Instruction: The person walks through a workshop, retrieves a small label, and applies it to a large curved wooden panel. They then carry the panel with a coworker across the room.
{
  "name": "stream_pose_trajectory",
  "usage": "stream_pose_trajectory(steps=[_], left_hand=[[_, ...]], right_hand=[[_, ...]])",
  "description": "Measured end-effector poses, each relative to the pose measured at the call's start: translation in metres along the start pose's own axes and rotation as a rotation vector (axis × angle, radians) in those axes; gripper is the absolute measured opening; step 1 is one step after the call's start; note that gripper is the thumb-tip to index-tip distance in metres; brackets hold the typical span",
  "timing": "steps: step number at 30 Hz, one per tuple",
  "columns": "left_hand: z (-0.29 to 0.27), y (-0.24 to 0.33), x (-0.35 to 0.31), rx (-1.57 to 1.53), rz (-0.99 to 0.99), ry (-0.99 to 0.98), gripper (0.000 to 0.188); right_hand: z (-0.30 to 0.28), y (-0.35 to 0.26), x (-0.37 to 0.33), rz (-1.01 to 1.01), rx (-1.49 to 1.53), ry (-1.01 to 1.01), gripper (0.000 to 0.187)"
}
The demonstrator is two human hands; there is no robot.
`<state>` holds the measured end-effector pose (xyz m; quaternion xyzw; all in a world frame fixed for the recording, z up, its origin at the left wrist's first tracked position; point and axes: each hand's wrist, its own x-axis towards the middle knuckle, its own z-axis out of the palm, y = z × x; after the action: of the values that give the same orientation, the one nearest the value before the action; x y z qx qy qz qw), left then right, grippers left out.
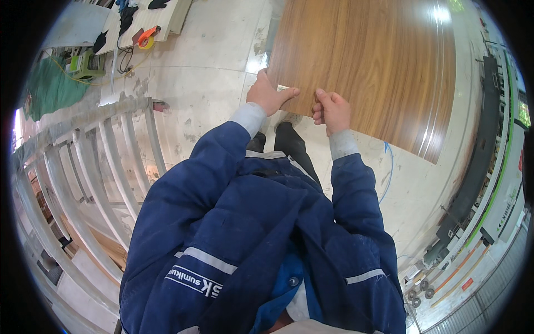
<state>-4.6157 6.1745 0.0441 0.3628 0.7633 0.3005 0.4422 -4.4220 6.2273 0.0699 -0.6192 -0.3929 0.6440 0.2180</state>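
Observation:
A large, glossy brown wood-grain panel point(356, 61) stretches away in front of me. My left hand point(266, 96) is at its near left corner, thumb laid across the face and the other fingers at the left edge, partly hidden. Between thumb and forefinger a small pale label point(282, 88) shows on the panel. Over the near edge, a little to the right, my right hand point(334, 113) is closed, with thumb and forefinger pinched and the other fingers curled. Whatever is in that pinch is too small to make out.
A metal rail frame point(105, 139) stands on my left. Beyond it, a pale bench point(147, 22) carries an orange tape dispenser point(147, 37). A long machine with a dark beam point(483, 139) runs along the right. A blue hose point(387, 167) lies on the floor near the panel.

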Motion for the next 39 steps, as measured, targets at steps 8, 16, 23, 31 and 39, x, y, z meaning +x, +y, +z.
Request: stream_pose_trajectory(steps=[8,16,23,31,39], left_hand=[[-0.012,-0.024,0.025,-0.081,0.106,-0.229,0.090],[-0.031,-0.035,0.025,-0.740,-0.031,-0.396,0.079],[-0.028,0.009,0.026,0.083,-0.007,-0.148,0.095],[-0.007,0.040,0.041,0.411,-0.023,-0.162,0.097],[0.012,0.039,0.069,0.080,0.108,-0.433,0.094]], right_hand=[[-0.001,0.000,0.004,-0.017,-0.009,0.005,0.032],[-0.001,-0.005,0.008,-0.005,-0.036,-0.002,0.031],[-0.001,-0.008,0.011,-0.010,-0.047,0.002,0.031],[-0.018,-0.018,0.027,-0.006,-0.043,0.042,0.030],[-0.054,-0.019,0.035,0.013,0.139,-0.041,0.030]])
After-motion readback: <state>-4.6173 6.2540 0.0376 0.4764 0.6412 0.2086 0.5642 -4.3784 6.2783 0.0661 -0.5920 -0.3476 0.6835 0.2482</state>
